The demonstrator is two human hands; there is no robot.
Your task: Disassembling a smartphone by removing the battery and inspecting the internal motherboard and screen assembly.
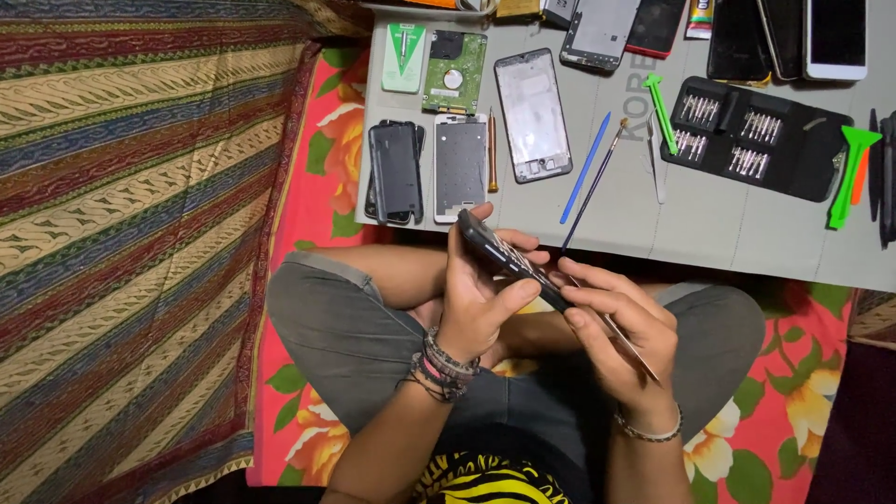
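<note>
The left hand point(476, 303) was wrapped around a dark phone point(509, 259), fingers curled over its upper edge and the thumb pressed along its near side, holding it tilted above the person's crossed legs. The right hand point(611, 327) was closed in a pinch on a thin metal tool point(627, 343), its tip at the phone's lower right end, with the fingertips touching the phone there. Both wrists wore bracelets.

Just beyond the hands lay a grey mat point(728, 233) spread over a red flowered cloth point(317, 177). On the mat nearest the phone sat a stack of dark phone backs point(396, 173) and, just beside it, a silver phone frame point(460, 166) with an orange-handled screwdriver point(492, 149) along its right edge. Further back were a green circuit board drive point(455, 72) and another phone frame point(532, 114). To the right lay a blue plastic pry stick point(586, 166), a thin brush point(597, 182), tweezers point(656, 168), a green pry tool point(660, 112) and a black case of screwdriver bits point(756, 138). More phones point(784, 37) lined the far edge. A striped patterned cloth point(131, 233) covered the floor on the left.
</note>
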